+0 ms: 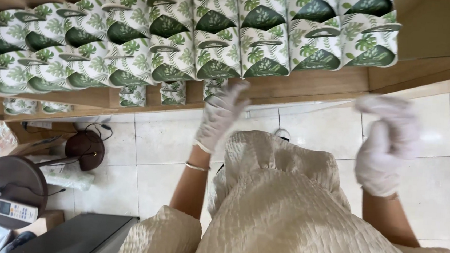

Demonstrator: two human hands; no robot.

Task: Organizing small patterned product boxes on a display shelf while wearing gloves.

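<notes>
Both hands wear thin white gloves. My left hand (220,115) is raised with fingers spread, holding nothing, just below the front row of white gift boxes with green leaf print (220,51) stacked on a wooden shelf (314,85). My right hand (386,147) is blurred and lifted to the right of my body, below the boxes at the shelf's right end; whether it holds anything cannot be told. A bracelet circles my left wrist. My cream textured dress fills the lower middle.
Smaller leaf-print boxes (131,95) sit on a lower shelf level. On the white tiled floor (316,128) at the left stand a round brown stool (11,184) with a remote control on it, a dark round object with cables (85,150) and a grey box (82,236).
</notes>
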